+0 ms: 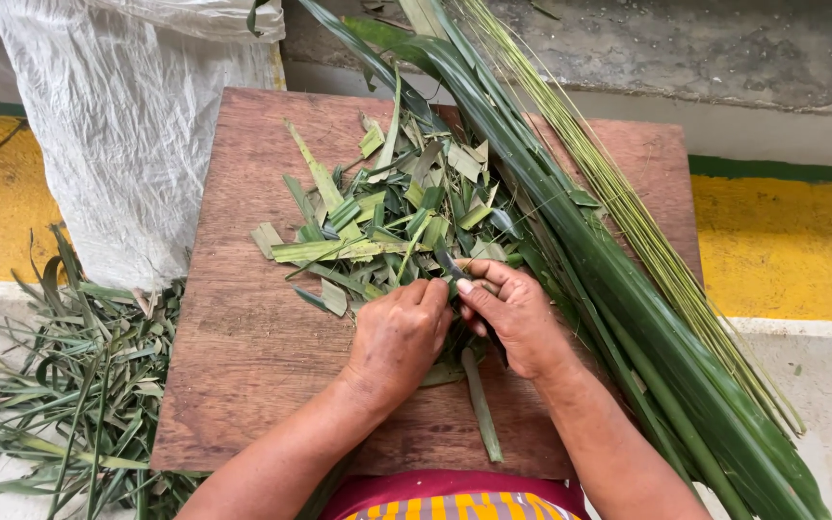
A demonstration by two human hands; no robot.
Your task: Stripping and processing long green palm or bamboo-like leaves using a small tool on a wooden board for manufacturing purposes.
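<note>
Far left: loose heap of narrow green leaf strips (69, 395) on pale concrete, dull and curling, partly cut off by the frame edge. Above it, white woven sack (127, 135), coarse plastic weave, slumped against the board's left corner; top and left side out of frame. Behind, yellow painted band (792, 246) with a green stripe along the wall foot, no lettering visible.

Centre: brown wooden board (243, 327), flat, grain worn and stained, near edge hidden by forearms and a red-and-yellow striped garment (455, 501). On the board, scattered cuttings (387, 217), short flat pieces of palm leaf, pale green to dark, some folded.

Left hand (399, 337) curled, knuckles up, fingers pressed together and closed over a leaf strip (481, 404); lower end of the strip lying toward the near edge of the board. Right hand (517, 318) just beside, touching the left at the fingertips, thumb and forefinger pinching something dark and thin at the same strip, possibly a small blade, hard to make out.

Right: long palm fronds (609, 289), glossy dark green, laid diagonally across the board's right side, ends cut off at top and bottom. Beside them, bundle of thin yellow-green midribs (657, 250), stiff and straight, fanning toward the lower right.
</note>
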